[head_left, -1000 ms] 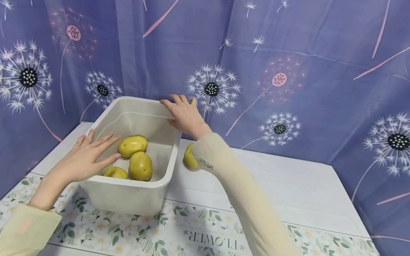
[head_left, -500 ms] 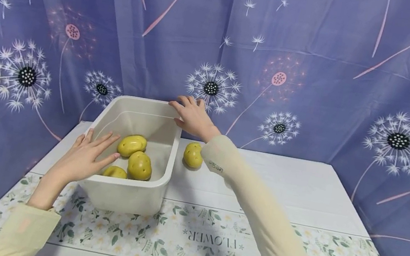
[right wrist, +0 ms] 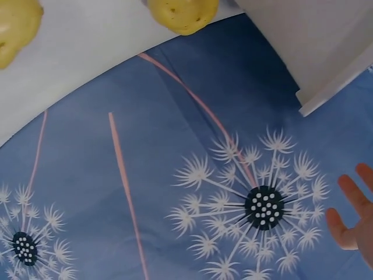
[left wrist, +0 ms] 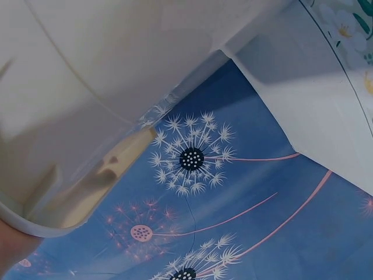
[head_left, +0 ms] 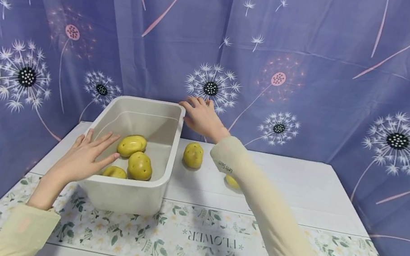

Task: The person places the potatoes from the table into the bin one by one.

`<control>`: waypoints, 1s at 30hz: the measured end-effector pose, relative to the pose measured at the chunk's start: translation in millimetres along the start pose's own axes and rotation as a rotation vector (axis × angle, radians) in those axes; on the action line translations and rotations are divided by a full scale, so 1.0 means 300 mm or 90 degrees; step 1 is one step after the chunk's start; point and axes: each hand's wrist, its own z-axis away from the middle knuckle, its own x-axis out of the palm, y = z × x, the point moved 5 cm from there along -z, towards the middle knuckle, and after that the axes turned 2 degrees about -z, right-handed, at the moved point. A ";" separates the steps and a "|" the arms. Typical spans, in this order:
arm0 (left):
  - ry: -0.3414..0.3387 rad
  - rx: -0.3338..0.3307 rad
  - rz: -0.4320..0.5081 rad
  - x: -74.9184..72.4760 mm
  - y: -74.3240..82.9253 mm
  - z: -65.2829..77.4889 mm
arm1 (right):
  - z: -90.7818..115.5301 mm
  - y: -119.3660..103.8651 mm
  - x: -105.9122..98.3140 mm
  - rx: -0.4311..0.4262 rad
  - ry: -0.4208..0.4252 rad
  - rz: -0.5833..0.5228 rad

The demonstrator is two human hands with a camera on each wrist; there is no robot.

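A pale grey plastic bin (head_left: 123,196) stands on the left of the table, with three yellow potatoes inside: an oval one (head_left: 132,146), a rounder one (head_left: 140,166) and one half hidden by the near rim (head_left: 115,172). My left hand (head_left: 86,155) lies over the bin's near left side, fingers spread and holding nothing. Beyond the bin's back right corner, my right hand (head_left: 202,117) hovers with relaxed fingers; the right wrist view shows it apart from the bin. Another potato (head_left: 193,155) lies just right of the bin. A further potato (head_left: 232,182) is partly covered by the right sleeve.
A blue-purple curtain (head_left: 319,84) with dandelion prints hangs behind and on both sides of the table. The white tabletop (head_left: 301,186) carries a floral strip (head_left: 204,251) across its front part.
My right hand has moved right, from above the bin's back rim to past its corner. Both potatoes outside the bin have come into view from behind the sleeve. The left hand stays put.
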 end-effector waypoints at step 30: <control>-0.003 -0.003 0.005 0.002 -0.005 -0.002 | 0.099 0.113 0.100 0.063 -0.031 -0.024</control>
